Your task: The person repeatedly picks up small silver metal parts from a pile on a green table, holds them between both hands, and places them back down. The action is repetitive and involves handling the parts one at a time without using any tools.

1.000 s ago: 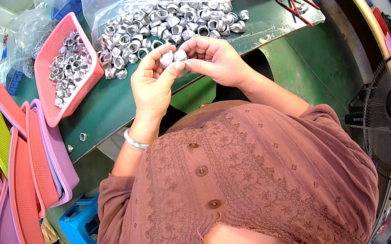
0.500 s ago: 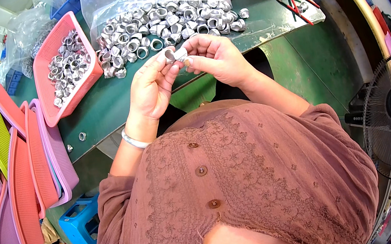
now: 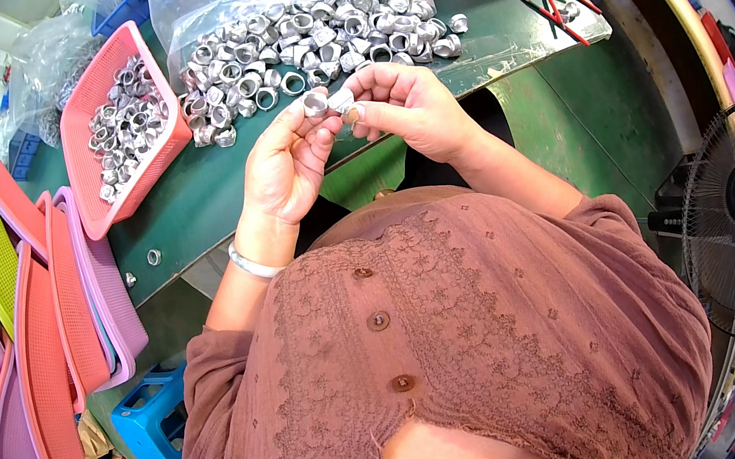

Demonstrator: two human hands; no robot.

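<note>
So I've got two chunky silver-grey rings up at my fingertips, over the near edge of the green table [image 3: 203,196]. My left hand [image 3: 282,168] is pinching one, the left ring [image 3: 315,105], with its hole facing up at me; my right hand [image 3: 413,115] has thumb and fingers closed on the right ring [image 3: 340,100], side-on. They're right beside each other, can't tell if they touch. Fingertip grip probably because it leaves most of the metal visible.

Loose ring pile [image 3: 332,42] sits just beyond my hands, partly behind the clear plastic bag [image 3: 209,7], so I'd guess it's there for easy reach. Salmon basket [image 3: 131,206] with more rings is left of it, also handy. Red-handled pliers [image 3: 555,13] lie off to the far right.

Compared with a second ago: both rings showed solid outer faces then, fingers curled in tighter. Now the left one's turned hole-up and my left palm's opened out. Basket and pliers haven't really budged.
</note>
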